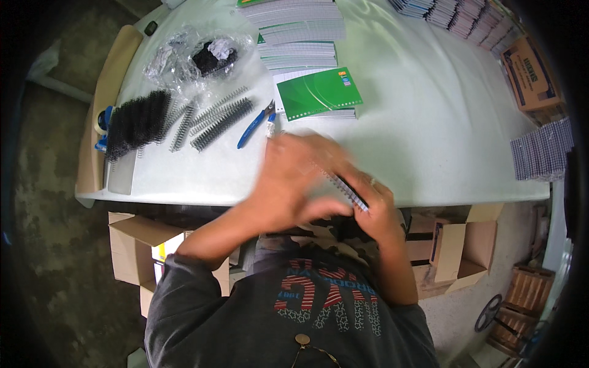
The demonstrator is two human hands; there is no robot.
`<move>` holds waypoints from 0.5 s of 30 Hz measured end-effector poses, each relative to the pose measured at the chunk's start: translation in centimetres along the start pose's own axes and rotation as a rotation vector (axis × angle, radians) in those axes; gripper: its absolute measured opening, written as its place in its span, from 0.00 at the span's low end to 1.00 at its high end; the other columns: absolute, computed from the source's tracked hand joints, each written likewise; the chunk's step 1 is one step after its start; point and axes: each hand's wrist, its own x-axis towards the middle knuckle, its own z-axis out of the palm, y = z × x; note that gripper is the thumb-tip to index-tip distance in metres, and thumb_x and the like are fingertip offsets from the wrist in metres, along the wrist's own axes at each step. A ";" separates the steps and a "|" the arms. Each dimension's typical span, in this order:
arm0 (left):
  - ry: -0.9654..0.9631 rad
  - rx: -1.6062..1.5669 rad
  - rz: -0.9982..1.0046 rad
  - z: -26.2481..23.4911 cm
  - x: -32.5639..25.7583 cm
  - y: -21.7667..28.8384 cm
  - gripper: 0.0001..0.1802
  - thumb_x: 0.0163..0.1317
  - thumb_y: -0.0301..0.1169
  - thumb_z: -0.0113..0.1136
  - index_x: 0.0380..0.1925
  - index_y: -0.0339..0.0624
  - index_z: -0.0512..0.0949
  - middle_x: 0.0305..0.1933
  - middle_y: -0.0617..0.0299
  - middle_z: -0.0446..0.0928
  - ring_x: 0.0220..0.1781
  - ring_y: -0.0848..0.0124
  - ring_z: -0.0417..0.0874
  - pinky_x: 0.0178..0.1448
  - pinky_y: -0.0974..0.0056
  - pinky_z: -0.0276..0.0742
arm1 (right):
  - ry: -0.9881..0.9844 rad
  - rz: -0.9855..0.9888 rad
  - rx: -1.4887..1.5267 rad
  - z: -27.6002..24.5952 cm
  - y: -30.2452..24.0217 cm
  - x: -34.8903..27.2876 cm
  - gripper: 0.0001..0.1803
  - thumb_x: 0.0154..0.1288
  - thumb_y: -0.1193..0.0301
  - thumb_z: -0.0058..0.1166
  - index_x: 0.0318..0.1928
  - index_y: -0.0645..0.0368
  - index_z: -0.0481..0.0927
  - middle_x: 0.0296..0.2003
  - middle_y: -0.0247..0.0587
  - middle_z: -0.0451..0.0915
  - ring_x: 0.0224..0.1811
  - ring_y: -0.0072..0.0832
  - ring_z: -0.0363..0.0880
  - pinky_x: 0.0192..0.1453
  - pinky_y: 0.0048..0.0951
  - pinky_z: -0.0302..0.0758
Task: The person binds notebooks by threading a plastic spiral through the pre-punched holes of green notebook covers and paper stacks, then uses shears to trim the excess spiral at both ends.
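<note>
Notebook (358, 200), likely light, flexible, best held clear of its coil (337, 183); in right hand (379, 211), fingers closed on one end; left hand (291, 175) blurred, grip indiscernible.

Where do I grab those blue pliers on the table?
Probably best by the blue handles of the pliers, coming down from above on the person's side of the table. The pliers lie slanted, with the handles toward the person and the metal tip pointing away, so the handles come first.

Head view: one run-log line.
Right hand: gripping coil-bound item | left hand: blurred, beside it | blue pliers: right of loose coils
</note>
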 end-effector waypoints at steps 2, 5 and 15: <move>0.034 0.180 -0.327 -0.5 -0.6 -3.8 0.31 0.53 0.36 0.65 0.56 0.38 0.67 0.49 0.50 0.73 0.49 0.54 0.74 0.56 0.55 0.64 | -0.056 -0.038 -0.096 -1.4 1.4 -0.5 0.29 0.46 0.80 0.58 0.53 0.52 0.77 0.54 0.42 0.77 0.59 0.39 0.73 0.62 0.43 0.68; -0.138 0.610 -0.569 1.7 -4.4 -7.8 0.37 0.58 0.42 0.60 0.63 0.36 0.58 0.52 0.44 0.69 0.53 0.51 0.71 0.55 0.51 0.66 | -0.537 0.106 -0.355 -2.9 1.5 -1.6 0.31 0.49 0.67 0.64 0.58 0.50 0.74 0.66 0.39 0.63 0.72 0.40 0.50 0.72 0.61 0.40; -0.073 -0.160 -1.059 0.2 -5.9 -5.3 0.28 0.62 0.33 0.50 0.61 0.35 0.60 0.43 0.48 0.71 0.37 0.58 0.76 0.44 0.57 0.73 | -0.199 0.000 -0.395 4.5 2.8 2.6 0.12 0.61 0.64 0.54 0.41 0.58 0.77 0.47 0.40 0.74 0.55 0.43 0.67 0.64 0.49 0.56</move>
